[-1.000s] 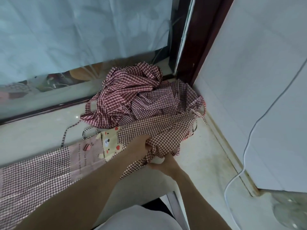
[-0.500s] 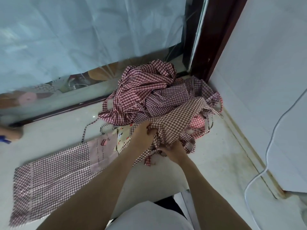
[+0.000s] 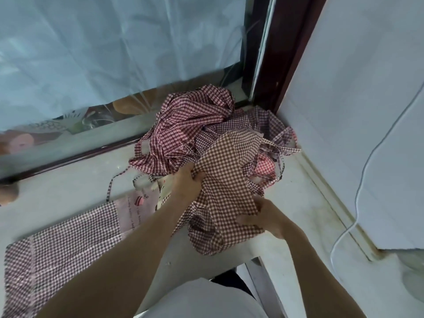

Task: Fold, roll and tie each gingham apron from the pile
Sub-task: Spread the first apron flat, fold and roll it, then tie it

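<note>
Your left hand [image 3: 187, 183] grips the upper end of a brown gingham apron [image 3: 226, 180], your right hand [image 3: 263, 218] pinches its lower edge, both closed on cloth. The apron runs long from the pile [image 3: 190, 136] at the far corner down toward you, the right hand nearer your body. Another apron [image 3: 62, 244] lies flat at left on the table [image 3: 68, 177]; its pink label [image 3: 134, 211] carries writing, seemingly too blurred to read.

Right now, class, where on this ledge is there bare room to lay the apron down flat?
Bare ledge shows between the window frame and the flat apron, and right of the held apron toward the white wall. The corner is crowded by the pile.
</note>
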The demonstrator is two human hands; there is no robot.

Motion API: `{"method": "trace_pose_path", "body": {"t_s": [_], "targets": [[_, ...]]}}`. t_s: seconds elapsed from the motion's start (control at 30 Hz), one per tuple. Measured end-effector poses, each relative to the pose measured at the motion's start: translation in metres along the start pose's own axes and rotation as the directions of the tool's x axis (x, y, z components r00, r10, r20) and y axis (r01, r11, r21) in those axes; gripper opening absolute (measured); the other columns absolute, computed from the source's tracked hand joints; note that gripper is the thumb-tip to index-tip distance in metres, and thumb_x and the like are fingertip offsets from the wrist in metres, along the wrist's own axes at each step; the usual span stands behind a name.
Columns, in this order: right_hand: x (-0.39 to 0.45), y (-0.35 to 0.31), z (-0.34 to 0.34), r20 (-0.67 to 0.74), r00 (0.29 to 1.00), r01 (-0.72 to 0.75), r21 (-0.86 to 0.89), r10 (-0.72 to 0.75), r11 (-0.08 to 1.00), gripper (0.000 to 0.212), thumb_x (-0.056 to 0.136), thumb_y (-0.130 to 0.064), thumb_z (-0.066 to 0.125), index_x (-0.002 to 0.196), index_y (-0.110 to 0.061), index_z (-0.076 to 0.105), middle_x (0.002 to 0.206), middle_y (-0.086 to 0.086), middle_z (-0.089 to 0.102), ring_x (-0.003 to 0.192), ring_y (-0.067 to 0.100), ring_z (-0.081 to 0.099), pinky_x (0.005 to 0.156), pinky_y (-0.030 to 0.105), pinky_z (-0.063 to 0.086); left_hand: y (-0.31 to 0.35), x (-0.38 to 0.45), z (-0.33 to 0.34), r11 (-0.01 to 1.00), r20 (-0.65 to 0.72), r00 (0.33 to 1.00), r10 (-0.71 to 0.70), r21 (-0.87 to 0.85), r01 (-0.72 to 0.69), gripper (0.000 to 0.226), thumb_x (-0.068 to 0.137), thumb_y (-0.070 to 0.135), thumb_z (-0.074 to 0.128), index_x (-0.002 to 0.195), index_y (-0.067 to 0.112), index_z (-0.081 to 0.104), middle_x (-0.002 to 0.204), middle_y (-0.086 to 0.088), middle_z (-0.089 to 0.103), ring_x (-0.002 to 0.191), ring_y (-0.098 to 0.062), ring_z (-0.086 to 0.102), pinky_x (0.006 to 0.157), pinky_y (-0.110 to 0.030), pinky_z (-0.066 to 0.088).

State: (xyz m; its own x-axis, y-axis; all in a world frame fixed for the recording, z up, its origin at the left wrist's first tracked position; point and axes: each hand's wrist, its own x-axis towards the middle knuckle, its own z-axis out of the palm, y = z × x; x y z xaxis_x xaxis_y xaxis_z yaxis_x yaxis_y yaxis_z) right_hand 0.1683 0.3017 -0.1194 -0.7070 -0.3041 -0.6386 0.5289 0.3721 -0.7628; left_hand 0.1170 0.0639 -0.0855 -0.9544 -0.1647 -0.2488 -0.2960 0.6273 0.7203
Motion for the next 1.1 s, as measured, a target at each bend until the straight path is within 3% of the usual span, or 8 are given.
{"method": "trace_pose_path", "body": {"t_s": [0.1,0.23,0.33,0.47,0.57,0.7,0.8,1.1], "targets": [[-0.016,0.022,-0.019,0.083,0.990,-0.086,-0.273,0.113,0.958,0.011,0.085,-0.037,0.077,0.089,-0.031,0.069,0.081,-0.015,0.067,0.074,0.007,0.059,0.073,0.028,0.050,-0.003,0.000,0.001,1.000,-0.008,1.000,0.021,-0.008,-0.021,0.008,0.095,0.018,0.059,0.098,0.010,0.060,0.089,0.002,0.059,0.085,-0.019,0.056,0.063,-0.028,0.034],[-0.039,0.040,-0.055,-0.171,0.982,-0.096,-0.061,0.085,0.993,0.041,0.064,-0.065,0.079,0.079,-0.027,0.074,0.095,-0.004,0.072,0.093,0.017,0.065,0.091,0.038,0.050,-0.006,-0.006,0.006,0.998,0.060,0.996,0.067,-0.019,-0.066,0.008,0.094,0.020,0.062,0.098,0.013,0.060,0.090,0.004,0.060,0.086,-0.016,0.055,0.072,-0.029,0.040],[-0.060,0.034,-0.058,-0.483,0.875,0.004,0.060,0.026,0.998,0.041,0.084,-0.029,0.077,0.055,-0.021,0.049,0.056,-0.002,0.049,0.063,0.023,0.044,0.059,0.032,0.032,-0.007,-0.013,0.018,0.998,0.115,0.991,0.062,-0.018,-0.061,0.033,0.095,0.024,0.059,0.125,0.010,0.060,0.117,0.001,0.060,0.109,-0.016,0.053,0.089,-0.026,0.036],[-0.079,0.044,-0.056,-0.750,0.656,0.169,0.255,0.084,0.952,0.030,0.089,-0.007,0.069,0.069,-0.010,0.046,0.058,0.016,0.068,0.072,0.033,0.072,0.075,0.038,0.054,-0.008,-0.018,0.034,0.998,0.407,0.913,-0.019,0.062,-0.007,0.071,0.095,0.044,0.057,0.152,0.015,0.026,0.156,-0.006,0.034,0.141,-0.026,0.035,0.116,-0.038,0.026],[-0.081,0.054,-0.045,-0.661,0.724,0.111,0.392,0.196,0.913,0.025,0.089,-0.016,0.073,0.081,-0.003,0.054,0.071,0.023,0.070,0.083,0.038,0.073,0.082,0.044,0.059,-0.009,-0.023,0.044,1.000,0.486,0.874,-0.014,0.026,0.001,0.073,0.094,0.045,0.058,0.153,0.016,0.025,0.155,-0.004,0.036,0.138,-0.023,0.040,0.117,-0.038,0.031],[-0.066,0.076,-0.007,-0.393,0.890,-0.150,0.224,0.230,0.963,0.081,0.061,-0.070,0.077,0.117,-0.016,0.053,0.118,0.002,0.065,0.104,0.017,0.065,0.084,0.036,0.056,-0.016,-0.036,0.055,0.989,0.584,0.811,-0.043,0.139,-0.047,0.059,0.098,0.044,0.052,0.147,0.014,0.039,0.147,-0.003,0.046,0.132,-0.019,0.046,0.102,-0.024,0.031],[-0.056,0.083,0.019,-0.150,0.945,-0.261,0.184,0.290,0.948,0.095,0.056,-0.078,0.077,0.130,-0.029,0.044,0.125,-0.011,0.055,0.111,0.012,0.056,0.100,0.035,0.044,-0.027,-0.045,0.060,0.985,0.690,0.718,-0.084,0.166,-0.043,0.057,0.098,0.041,0.054,0.147,0.016,0.040,0.149,-0.002,0.044,0.133,-0.018,0.044,0.108,-0.029,0.033],[-0.040,0.090,0.031,-0.124,0.952,-0.264,0.126,0.279,0.956,0.060,0.077,-0.027,0.083,0.132,-0.017,0.061,0.127,0.001,0.067,0.114,0.025,0.064,0.108,0.049,0.045,-0.074,-0.050,0.066,0.921,0.724,0.690,0.005,0.265,-0.285,0.075,0.097,0.036,0.051,0.158,0.024,0.009,0.163,0.004,0.015,0.150,-0.019,0.014,0.121,-0.029,0.006]]}}
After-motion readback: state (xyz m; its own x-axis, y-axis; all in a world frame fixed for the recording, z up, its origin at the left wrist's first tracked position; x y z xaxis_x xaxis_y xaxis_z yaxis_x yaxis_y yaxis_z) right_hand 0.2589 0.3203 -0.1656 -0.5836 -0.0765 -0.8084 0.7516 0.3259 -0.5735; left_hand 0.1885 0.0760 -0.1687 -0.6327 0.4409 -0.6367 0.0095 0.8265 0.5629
